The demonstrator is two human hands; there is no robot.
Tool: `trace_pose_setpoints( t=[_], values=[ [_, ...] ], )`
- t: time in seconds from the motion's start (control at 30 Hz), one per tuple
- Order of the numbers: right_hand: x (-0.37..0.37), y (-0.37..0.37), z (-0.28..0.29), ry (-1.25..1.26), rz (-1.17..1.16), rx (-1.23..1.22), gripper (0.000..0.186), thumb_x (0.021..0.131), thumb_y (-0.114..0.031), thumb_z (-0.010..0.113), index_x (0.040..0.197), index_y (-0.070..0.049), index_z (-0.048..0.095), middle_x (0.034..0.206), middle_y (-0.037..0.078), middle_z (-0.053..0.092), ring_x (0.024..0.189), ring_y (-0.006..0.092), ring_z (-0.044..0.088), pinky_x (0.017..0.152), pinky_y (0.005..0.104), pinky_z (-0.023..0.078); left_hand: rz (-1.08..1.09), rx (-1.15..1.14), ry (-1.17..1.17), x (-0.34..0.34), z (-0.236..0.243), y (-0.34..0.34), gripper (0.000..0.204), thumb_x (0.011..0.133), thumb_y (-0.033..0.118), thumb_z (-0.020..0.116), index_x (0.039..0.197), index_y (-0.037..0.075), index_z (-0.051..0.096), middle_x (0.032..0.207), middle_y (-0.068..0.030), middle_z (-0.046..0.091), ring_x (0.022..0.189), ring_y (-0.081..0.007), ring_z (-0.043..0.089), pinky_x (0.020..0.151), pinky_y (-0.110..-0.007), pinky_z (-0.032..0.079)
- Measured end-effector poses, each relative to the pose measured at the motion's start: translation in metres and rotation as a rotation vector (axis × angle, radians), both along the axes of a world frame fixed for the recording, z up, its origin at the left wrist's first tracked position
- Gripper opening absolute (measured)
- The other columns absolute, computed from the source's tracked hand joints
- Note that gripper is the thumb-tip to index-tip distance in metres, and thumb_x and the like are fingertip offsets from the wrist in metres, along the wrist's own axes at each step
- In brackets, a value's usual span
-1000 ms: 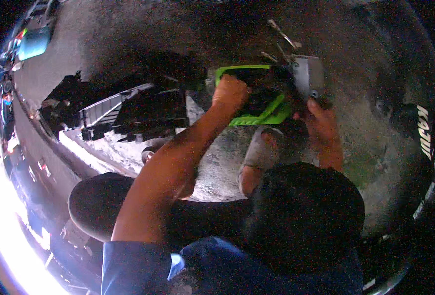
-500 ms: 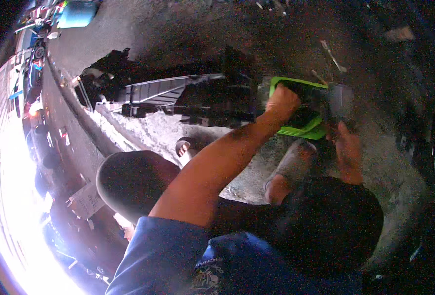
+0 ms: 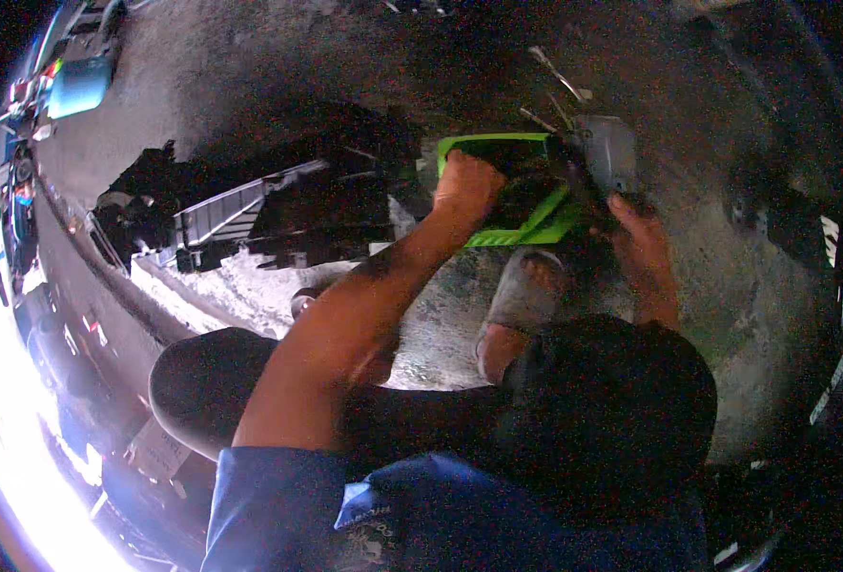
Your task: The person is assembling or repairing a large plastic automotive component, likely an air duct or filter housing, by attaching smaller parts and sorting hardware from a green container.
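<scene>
A bright green plastic frame point(image 3: 526, 234) with a dark middle lies or is held just beyond my foot. My left hand point(image 3: 469, 184) is closed in a fist at its left side, over the green edge, and what lies inside the fingers is hidden. At the right end my right hand point(image 3: 643, 243) grips the frame's dark edge, thumb uppermost and fingertips in shadow. Just beyond that end a greyish, partly see-through plastic piece point(image 3: 607, 153) rests on the ground.
Left of the frame lie large black plastic parts point(image 3: 317, 210) and a grey ribbed panel point(image 3: 221, 205). Thin light strips point(image 3: 560, 71) are scattered beyond. At far left stand a light blue container point(image 3: 80, 88) and a cardboard piece point(image 3: 159, 448). My sandalled foot point(image 3: 526, 291) is close to the frame.
My view has shifted, so the frame, both hands and the ground parts appear farther left. Both hands remain at the green frame, with no clear change of grip.
</scene>
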State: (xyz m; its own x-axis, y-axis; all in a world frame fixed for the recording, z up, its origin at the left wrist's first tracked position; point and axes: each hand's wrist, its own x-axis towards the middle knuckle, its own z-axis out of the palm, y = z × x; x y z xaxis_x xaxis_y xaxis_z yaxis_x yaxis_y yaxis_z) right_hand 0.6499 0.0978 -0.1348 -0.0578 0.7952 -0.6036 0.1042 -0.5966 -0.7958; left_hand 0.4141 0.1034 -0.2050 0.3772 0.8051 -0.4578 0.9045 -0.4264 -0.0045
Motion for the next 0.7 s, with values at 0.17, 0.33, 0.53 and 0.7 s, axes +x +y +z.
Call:
trace_pose_setpoints(
  t=[0.17,0.33,0.53,0.7],
  values=[
    [0.008,-0.002,-0.005,0.133,-0.122,-0.017,0.043,0.083,-0.022,0.066,0.118,0.001,0.054,0.106,0.008,0.061,0.093,0.0198,0.058,0.08,0.0354,0.048,-0.082,0.301,-0.077,-0.017,0.016,-0.028,0.017,0.081,0.016,0.053,0.091,0.008,0.065,0.091,-0.0095,0.063,0.095,-0.0258,0.059,0.079,-0.042,0.043],
    [0.017,-0.001,-0.001,-0.114,0.075,0.1,0.054,0.077,-0.021,0.075,0.122,-0.003,0.052,0.104,0.008,0.064,0.094,0.0178,0.06,0.083,0.0324,0.049,-0.092,0.326,-0.393,-0.021,0.03,-0.04,0.012,0.074,0.015,0.056,0.082,0.008,0.056,0.085,-0.01,0.054,0.091,-0.027,0.054,0.082,-0.04,0.045],
    [0.006,0.014,0.003,-0.099,0.062,0.069,0.061,0.076,-0.022,0.077,0.126,-0.003,0.048,0.104,0.009,0.065,0.089,0.0182,0.062,0.083,0.033,0.05,0.087,0.259,-0.457,-0.042,0.04,-0.022,0.026,0.073,0.011,0.059,0.099,0.005,0.059,0.099,-0.0143,0.059,0.096,-0.0352,0.055,0.083,-0.046,0.046],
    [0.009,0.006,-0.022,0.053,-0.014,0.051,0.057,0.079,-0.018,0.073,0.127,-0.001,0.045,0.101,0.009,0.064,0.087,0.017,0.062,0.074,0.0305,0.052,0.431,0.074,-0.544,-0.028,0.051,0.005,0.02,0.073,0.013,0.061,0.091,0.004,0.059,0.092,-0.021,0.06,0.085,-0.0418,0.058,0.072,-0.047,0.049]
  ],
)
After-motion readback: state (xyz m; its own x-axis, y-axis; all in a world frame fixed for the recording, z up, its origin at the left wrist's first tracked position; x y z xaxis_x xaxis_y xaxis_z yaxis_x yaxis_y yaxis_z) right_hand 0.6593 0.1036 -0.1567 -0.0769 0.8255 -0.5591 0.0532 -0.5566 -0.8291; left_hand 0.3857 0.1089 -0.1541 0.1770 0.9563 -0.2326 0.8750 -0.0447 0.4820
